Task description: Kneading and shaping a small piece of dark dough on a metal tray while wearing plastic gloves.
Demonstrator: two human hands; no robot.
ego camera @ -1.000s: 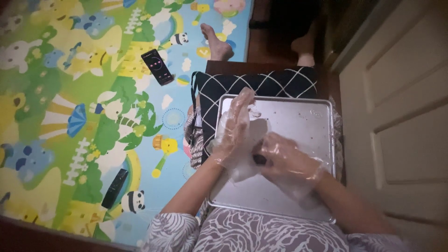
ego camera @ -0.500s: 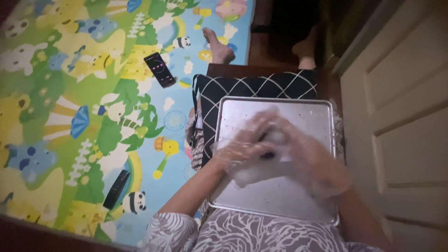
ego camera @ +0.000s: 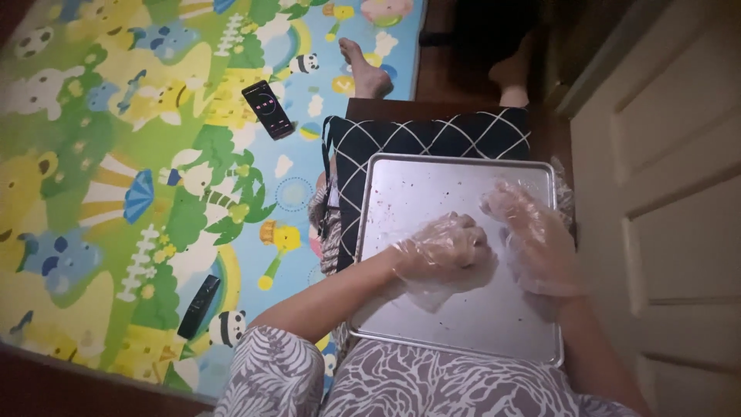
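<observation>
Plastic, thin and clear, covers both hands as loose disposable gloves, most likely to keep the skin clean of whatever is being worked. The left hand [ego camera: 444, 245] is curled into a loose fist and presses down on the metal baking tray [ego camera: 432, 185], its fingers bunched together over something small that the glove and knuckles hide; what it grips I cannot tell. The right hand [ego camera: 532, 235] lies just beside it, fingers together and bent downward, palm low over the tray near the right rim, seemingly steadying or pressing too, though nothing can be seen held in it. Dark specks and crumbs are scattered across the tray's bare surface, thickest toward the far left corner. The tray rests flat across the person's lap, propped on a dark cushion with a white diamond pattern [ego camera: 432, 139], which gives a level working surface. Patterned grey-and-white clothing shows below. To the left spreads a bright children's play mat [ego camera: 139, 177] with animals and trees; a phone [ego camera: 268, 109] lies on it well away from the tray, and a dark remote control [ego camera: 198, 306] lies nearer the person's knee. Another person's bare feet [ego camera: 363, 66] rest at the mat's far edge, and a white panelled door [ego camera: 679, 208] stands to the right.
</observation>
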